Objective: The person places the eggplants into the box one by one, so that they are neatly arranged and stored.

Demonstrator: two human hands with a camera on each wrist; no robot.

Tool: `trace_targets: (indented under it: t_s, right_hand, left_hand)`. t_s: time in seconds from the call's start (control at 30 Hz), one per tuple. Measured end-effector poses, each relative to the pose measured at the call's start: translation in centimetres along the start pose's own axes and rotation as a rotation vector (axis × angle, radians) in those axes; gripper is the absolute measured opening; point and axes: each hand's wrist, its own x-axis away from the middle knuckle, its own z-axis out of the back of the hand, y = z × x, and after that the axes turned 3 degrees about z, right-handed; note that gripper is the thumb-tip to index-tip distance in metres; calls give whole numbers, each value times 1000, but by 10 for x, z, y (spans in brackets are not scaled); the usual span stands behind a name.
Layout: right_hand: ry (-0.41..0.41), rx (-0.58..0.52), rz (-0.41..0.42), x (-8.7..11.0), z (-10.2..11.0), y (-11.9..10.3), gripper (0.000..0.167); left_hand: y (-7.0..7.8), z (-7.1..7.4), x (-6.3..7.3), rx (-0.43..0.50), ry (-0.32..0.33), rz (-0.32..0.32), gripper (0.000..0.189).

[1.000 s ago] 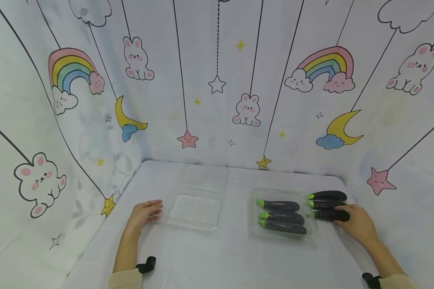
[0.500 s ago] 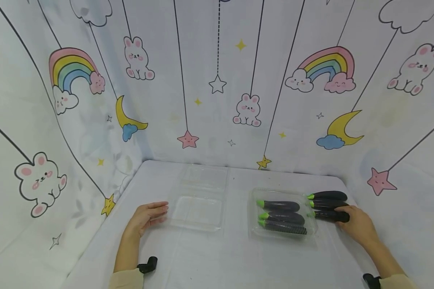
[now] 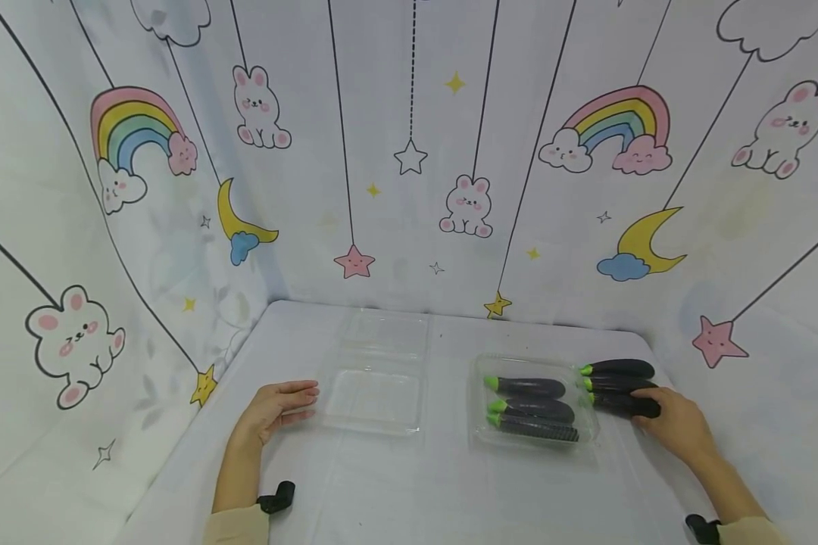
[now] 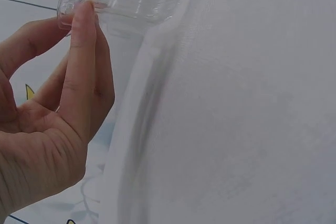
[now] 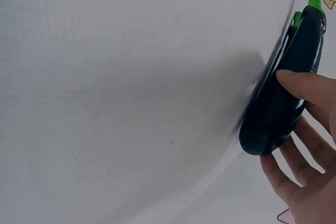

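My left hand (image 3: 276, 412) is at the left edge of a clear plastic clamshell box (image 3: 371, 400), which lies with its lid open on the table. In the left wrist view, the fingertips of my left hand (image 4: 63, 77) pinch the box's rim (image 4: 131, 3). At the right, my right hand (image 3: 675, 424) holds the blunt end of the nearest eggplant (image 3: 620, 405). In the right wrist view the thumb lies over this dark, green-stemmed eggplant (image 5: 286, 87), and the fingers reach beneath it. Two more eggplants (image 3: 616, 369) lie just behind it.
A clear plastic tray (image 3: 477, 435) stands right of centre, bearing three eggplants (image 3: 532, 411); the front one has a ridged side. White cloth covers the table (image 3: 409, 492). A printed curtain (image 3: 395, 219) hangs along the back and sides.
My left hand has moved right, from beside the clamshell box to its edge. The held eggplant has shifted very slightly, while my right hand stays nearly in place.
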Motion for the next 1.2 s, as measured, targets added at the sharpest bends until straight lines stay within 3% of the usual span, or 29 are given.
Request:
trace_targets:
  t_s: [0.83,1.2]
  right_hand:
    - [60,-75,-28,0,10,-11,45]
    - [55,-74,-48,-2,16,-7,47]
  left_hand:
    - [2,2,2,-36,-67,-21,58]
    - [-1,2,0,-22,-58,-20,59]
